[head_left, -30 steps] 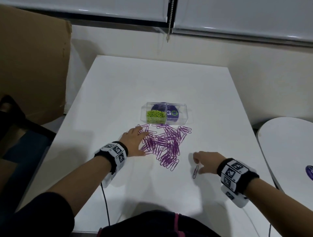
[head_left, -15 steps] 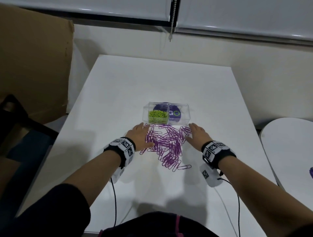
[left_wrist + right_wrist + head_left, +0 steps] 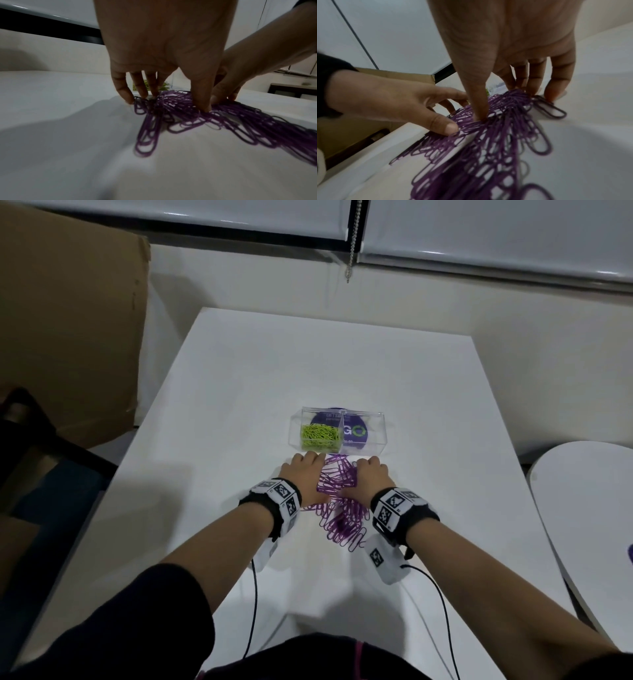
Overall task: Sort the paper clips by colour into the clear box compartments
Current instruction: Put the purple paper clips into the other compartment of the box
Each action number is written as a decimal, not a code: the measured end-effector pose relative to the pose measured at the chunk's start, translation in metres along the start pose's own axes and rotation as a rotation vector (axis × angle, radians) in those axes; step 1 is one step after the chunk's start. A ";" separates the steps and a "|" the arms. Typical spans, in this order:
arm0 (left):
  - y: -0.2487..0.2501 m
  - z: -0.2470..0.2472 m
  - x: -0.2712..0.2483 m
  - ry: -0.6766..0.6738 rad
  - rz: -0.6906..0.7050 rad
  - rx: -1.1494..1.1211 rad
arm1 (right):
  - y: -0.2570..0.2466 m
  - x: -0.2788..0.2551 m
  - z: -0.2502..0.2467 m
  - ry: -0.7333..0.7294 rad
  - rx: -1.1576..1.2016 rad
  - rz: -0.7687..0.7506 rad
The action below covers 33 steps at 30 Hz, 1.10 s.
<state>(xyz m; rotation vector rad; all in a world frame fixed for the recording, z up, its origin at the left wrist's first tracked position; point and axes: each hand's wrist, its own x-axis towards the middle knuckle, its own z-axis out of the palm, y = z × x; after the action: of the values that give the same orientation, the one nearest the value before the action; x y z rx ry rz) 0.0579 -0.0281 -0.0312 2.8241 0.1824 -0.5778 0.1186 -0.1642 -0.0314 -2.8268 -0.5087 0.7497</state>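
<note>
While my left hand [image 3: 306, 474] and right hand [image 3: 370, 479], fingers spread, squeezed the purple clips [image 3: 337, 491] together, strays risked slipping out behind.

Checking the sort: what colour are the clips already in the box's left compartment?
Lime green clips, clearest in the head view.

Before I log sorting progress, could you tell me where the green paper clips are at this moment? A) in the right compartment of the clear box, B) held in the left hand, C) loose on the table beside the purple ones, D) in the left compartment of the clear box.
D: the green paper clips sit in the left compartment of the clear box, while the purple paper clips lie on the table between both hands.
</note>
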 end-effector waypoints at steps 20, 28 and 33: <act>-0.014 0.002 0.006 0.073 -0.124 -0.534 | 0.007 0.006 -0.002 -0.045 0.104 -0.051; -0.017 0.003 0.005 0.120 -0.156 -0.723 | 0.001 0.008 -0.001 -0.043 0.104 -0.116; -0.023 0.001 0.006 0.101 -0.203 -0.902 | 0.008 0.006 -0.009 -0.031 0.208 -0.132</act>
<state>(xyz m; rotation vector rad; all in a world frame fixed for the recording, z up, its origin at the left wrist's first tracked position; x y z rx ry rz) 0.0595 -0.0054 -0.0394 1.9616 0.5856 -0.2769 0.1303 -0.1703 -0.0287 -2.5669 -0.5794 0.7729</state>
